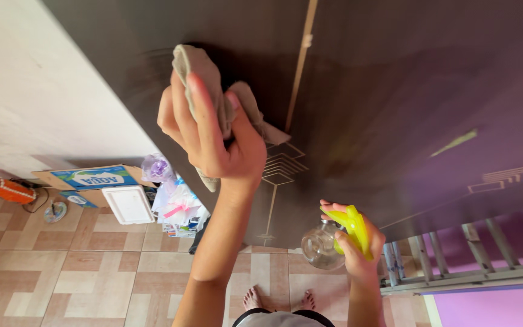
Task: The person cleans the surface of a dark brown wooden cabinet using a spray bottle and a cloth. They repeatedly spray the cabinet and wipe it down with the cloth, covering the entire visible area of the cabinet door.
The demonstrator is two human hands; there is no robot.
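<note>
Dark wardrobe door (394, 91) ahead: left hand (210, 130) clutches a grey cloth (198, 66) (pressed against it); right hand (358, 245) grips a yellow-topped spray bottle (325, 245).

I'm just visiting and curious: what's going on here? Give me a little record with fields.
Left hand: left hand pressing a grey cloth against the dark cabinet door
Right hand: right hand holding a clear spray bottle by its yellow trigger top, lower down
Surface: door is dark brown with thin gold line patterns
Below: tiled floor, cardboard box, plastic bags, the person's bare feet
Right side: metal ladder
</note>
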